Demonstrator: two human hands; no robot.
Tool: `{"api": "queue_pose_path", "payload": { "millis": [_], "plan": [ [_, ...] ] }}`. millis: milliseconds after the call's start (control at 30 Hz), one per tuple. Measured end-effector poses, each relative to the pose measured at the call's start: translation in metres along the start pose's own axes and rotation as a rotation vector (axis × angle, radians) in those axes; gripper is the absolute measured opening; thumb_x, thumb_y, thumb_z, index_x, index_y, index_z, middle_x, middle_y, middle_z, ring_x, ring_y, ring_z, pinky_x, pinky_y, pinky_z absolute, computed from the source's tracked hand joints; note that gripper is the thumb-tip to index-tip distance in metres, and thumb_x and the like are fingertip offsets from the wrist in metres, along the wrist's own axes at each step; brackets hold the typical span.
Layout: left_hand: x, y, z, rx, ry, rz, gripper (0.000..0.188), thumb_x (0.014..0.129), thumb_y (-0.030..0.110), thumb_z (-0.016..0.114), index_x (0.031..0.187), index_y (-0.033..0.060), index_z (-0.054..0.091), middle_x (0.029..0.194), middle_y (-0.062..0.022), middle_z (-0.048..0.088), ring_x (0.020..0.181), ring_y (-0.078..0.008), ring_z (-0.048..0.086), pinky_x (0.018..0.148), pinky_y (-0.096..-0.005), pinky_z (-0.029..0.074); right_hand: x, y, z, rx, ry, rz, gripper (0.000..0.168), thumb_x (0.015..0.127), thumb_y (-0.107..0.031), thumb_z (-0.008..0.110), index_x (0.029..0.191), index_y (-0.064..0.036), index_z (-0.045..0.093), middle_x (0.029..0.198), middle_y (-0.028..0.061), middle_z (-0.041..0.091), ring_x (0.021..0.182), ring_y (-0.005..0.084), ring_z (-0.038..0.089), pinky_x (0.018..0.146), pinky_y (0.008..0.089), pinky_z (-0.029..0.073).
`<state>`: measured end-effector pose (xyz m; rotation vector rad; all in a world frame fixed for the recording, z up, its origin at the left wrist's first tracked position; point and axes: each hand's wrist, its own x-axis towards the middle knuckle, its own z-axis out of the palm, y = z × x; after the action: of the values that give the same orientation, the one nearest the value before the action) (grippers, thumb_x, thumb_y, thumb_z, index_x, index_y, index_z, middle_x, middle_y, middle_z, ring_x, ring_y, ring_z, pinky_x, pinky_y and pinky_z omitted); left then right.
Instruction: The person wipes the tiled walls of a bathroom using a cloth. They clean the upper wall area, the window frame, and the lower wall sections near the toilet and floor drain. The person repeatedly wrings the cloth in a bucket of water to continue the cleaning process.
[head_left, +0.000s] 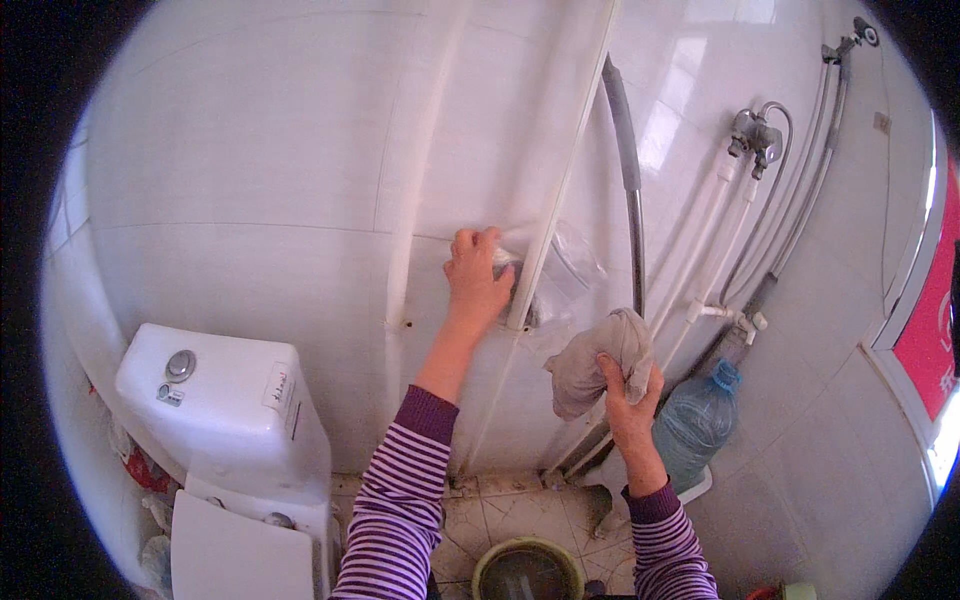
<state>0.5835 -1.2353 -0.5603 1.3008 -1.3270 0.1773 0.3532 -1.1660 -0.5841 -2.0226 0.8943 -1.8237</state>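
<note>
My left hand (478, 277) reaches to the tiled wall, its fingers at a clear plastic bag (562, 281) behind a white vertical pipe (559, 195). Something dark and something pale show inside the bag near the thumb; whether the fingers grip it I cannot tell. My right hand (634, 409) holds a bunched greyish-beige cloth (592, 367), lower and to the right of the bag. The cloth hangs in front of the wall, close to a grey hose pipe (637, 247).
A white toilet cistern (217, 397) stands left, its lid (240, 547) below. A large blue-tinted plastic bottle (694, 424) is by my right forearm. A green-rimmed basin (529, 544) of liquid sits on the floor. A shower mixer tap (757, 139) and pipes are on the right wall.
</note>
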Motion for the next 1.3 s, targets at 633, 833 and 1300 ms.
{"api": "queue_pose_path", "payload": {
  "millis": [633, 833, 1300],
  "plan": [
    [-0.020, -0.017, 0.013, -0.264, 0.226, -0.072, 0.044, 0.076, 0.001, 0.059, 0.119, 0.0001, 0.050, 0.115, -0.0187, 0.052, 0.105, -0.0364, 0.053, 0.091, -0.0410, 0.043, 0.001, 0.037, -0.057, -0.135, 0.118, 0.007, 0.025, 0.083, -0.006, 0.067, 0.105, 0.003, 0.062, 0.096, 0.0103, 0.067, 0.089, 0.0178, 0.062, 0.079, 0.0312, 0.049],
    [-0.031, -0.010, 0.003, 0.075, -0.027, 0.159, 0.046, 0.073, -0.003, 0.057, 0.118, 0.0033, 0.051, 0.108, -0.0177, 0.053, 0.103, -0.0380, 0.052, 0.087, -0.0428, 0.044, 0.027, 0.030, -0.033, 0.025, 0.114, 0.040, 0.028, 0.084, -0.008, 0.068, 0.109, 0.003, 0.061, 0.099, 0.0095, 0.066, 0.091, 0.0171, 0.061, 0.081, 0.0310, 0.048],
    [-0.018, -0.009, -0.005, 0.139, -0.050, 0.384, 0.054, 0.068, -0.007, 0.060, 0.121, 0.0028, 0.051, 0.128, -0.0064, 0.052, 0.112, -0.0259, 0.050, 0.088, -0.0392, 0.039, 0.073, 0.015, -0.003, 0.006, 0.055, -0.107, 0.035, 0.084, -0.011, 0.069, 0.114, 0.001, 0.057, 0.100, 0.0082, 0.064, 0.093, 0.0167, 0.059, 0.081, 0.0307, 0.048]
  ]
}}
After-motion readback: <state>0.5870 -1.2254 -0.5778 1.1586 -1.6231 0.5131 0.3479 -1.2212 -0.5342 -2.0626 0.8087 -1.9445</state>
